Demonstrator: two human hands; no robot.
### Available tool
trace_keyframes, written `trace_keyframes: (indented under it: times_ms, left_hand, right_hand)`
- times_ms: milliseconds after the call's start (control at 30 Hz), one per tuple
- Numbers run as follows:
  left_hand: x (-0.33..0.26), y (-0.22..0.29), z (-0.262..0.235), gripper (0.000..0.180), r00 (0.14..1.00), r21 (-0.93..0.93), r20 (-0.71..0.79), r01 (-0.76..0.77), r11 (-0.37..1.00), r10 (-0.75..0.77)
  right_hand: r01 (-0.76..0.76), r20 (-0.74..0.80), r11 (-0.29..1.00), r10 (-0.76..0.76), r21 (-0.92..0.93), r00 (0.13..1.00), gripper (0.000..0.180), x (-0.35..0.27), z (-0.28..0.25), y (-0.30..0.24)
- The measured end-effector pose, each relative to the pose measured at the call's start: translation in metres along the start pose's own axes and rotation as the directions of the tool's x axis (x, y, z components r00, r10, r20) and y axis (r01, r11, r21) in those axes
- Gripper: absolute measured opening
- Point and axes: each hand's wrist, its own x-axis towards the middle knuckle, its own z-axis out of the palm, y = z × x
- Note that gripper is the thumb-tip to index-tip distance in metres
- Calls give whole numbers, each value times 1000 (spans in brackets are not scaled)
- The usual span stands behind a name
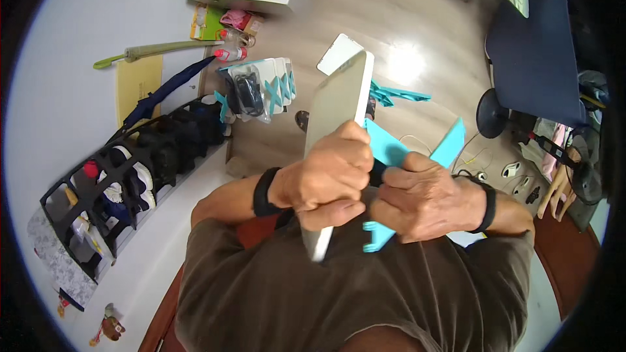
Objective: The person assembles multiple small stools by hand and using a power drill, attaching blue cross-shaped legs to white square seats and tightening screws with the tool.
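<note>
My left hand [334, 173] is closed around the edge of a cream-white flat board [336, 101], which stands tilted on its side in front of my chest. In my right hand [424, 199] is a turquoise plastic crossed leg frame [448, 143], with fingers wrapped round it. The two fists are close together, and whether the frame is joined to the board is hidden between them. Beyond the board, another white panel [339, 53] and more turquoise leg pieces [398, 95] lie on the floor.
Left of the board sit white folding stools with turquoise crossed legs [277, 86] and a bagged black cable [249, 93]. A shoe rack [130, 176] and a folded umbrella [163, 94] line the left wall. To the right are a dark chair [535, 58] and cables on the floor.
</note>
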Motion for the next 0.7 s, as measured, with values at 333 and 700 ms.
trace_keyframes:
  times_ms: [333, 700]
  left_hand:
    - [-9, 3, -16, 32, 998, 124, -59, 41, 991, -33]
    - [-48, -10, -57, 34, 918, 340, -374, 266, 902, -130]
  right_hand:
    - [-157, -152, 965, 126, -210, 980, 27, -28, 27, 33]
    - [-429, -121, 890, 414, -154, 902, 30, -83, 107, 104]
